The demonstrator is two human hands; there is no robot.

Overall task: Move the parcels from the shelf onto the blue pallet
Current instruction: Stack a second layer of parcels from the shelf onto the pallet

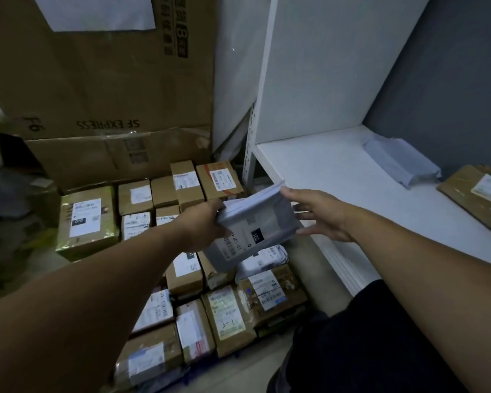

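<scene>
Gripping grey parcel (253, 231), left hand (201, 222) outstretched; right hand (321, 214) grip wide beside it.

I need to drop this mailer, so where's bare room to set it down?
The pile of boxes is packed edge to edge; no bare patch shows there. Free: the shelf board from its left post to the grey bag, and the floor strip between the boxes and the shelf.

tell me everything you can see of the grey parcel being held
The grey parcel is a flat, soft-looking plastic mailer with a barcode label and a black patch reading 231. It hangs tilted above the boxes, beside the white shelf. The left hand grips its left edge; the right hand touches its right edge with straight fingers.
</scene>
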